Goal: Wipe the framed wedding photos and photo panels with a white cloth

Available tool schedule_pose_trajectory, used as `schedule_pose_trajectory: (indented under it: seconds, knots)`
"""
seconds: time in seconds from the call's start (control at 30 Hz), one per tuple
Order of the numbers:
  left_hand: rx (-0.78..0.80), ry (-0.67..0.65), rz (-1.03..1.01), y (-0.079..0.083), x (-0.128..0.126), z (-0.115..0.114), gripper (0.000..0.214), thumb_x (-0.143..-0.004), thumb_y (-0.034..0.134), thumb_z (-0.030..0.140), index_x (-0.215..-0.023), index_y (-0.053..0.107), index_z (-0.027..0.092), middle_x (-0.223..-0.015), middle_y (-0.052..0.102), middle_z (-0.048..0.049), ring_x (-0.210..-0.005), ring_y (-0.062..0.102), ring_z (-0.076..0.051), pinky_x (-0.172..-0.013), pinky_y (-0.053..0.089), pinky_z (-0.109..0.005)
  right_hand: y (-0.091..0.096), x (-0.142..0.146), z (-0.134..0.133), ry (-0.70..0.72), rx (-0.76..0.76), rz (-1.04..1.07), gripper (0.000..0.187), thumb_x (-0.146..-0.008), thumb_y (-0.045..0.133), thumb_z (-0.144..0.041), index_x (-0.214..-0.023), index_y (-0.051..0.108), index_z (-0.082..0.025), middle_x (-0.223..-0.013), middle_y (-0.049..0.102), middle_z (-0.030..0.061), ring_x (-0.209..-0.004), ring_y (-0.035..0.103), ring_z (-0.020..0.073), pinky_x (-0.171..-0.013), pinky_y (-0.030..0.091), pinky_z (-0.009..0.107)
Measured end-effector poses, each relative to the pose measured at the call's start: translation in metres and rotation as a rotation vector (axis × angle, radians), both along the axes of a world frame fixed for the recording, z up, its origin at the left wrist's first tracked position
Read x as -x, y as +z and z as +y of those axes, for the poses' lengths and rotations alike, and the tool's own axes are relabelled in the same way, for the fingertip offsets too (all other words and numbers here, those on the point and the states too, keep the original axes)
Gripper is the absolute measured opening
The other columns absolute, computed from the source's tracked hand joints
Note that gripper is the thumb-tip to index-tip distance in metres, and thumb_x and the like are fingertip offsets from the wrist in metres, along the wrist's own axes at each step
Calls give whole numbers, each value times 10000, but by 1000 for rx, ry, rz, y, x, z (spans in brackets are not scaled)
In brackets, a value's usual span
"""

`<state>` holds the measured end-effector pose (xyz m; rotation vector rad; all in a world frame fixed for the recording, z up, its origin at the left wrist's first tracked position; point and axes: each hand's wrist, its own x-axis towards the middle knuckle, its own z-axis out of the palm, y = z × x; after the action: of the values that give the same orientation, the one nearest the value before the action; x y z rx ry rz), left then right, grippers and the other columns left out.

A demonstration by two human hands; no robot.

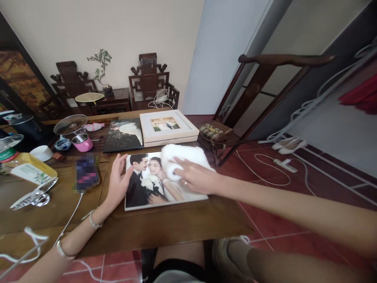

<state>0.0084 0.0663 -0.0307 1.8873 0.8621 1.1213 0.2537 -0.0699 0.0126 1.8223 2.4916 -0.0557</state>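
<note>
A photo panel [141, 188] showing a couple lies flat on the wooden table in front of me. My right hand [193, 175] presses a fluffy white cloth [185, 151] onto the panel's right half, its fingers bent over the cloth. The cloth hides that part of the picture. At the panel's left edge rests my left hand [119, 181], fingers stretched out and holding nothing. Behind the panel are a white framed picture [171, 137] on top of another flat piece, and a dark photo panel [118, 137] beside them.
Left on the table [165, 228] are a phone [86, 173] on a cable, a hair claw clip [37, 194], a bottle of yellow liquid [32, 167] and a pink cup [82, 142]. A wooden chair [253, 88] with a plaid bag [214, 131] stands at the right.
</note>
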Motion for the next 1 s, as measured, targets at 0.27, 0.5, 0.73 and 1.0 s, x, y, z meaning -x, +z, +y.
schedule_pose_trajectory:
  seconds: [0.27,0.5,0.73,1.0]
  knots:
    - [144,73,-355,18,1,-6,327,-901,579,458,-1142,547,240,-1541,339,-103,-1256,554,-342,-642,622,-265,1,94,5,158,-152,30,532,-812,670,-426,-1246,582,-132,-1546,218,291,-1411,170,494,-1050,261,690]
    - [62,-9,-406,25,2,-12,314,-935,506,480,-1158,501,260,-1526,349,-89,-1319,493,-329,-648,612,-220,21,89,-3,262,-236,-141,343,-889,450,-152,-1214,557,-119,-1405,428,342,-1261,472,464,-868,480,620]
    - [160,-65,-501,11,1,-3,334,-970,415,507,-1228,488,307,-1533,352,-50,-1409,366,-306,-902,559,-377,77,69,-7,220,-310,29,337,-803,483,-155,-1127,565,-115,-1078,643,257,-895,638,322,-588,509,362]
    - [635,-151,-340,3,-3,1,495,-891,573,464,-1308,448,228,-1471,443,-139,-1363,441,-285,-1041,471,-443,133,41,1,-192,-719,633,73,-764,530,-270,-801,515,-209,-605,432,-42,-535,422,122,-554,418,282]
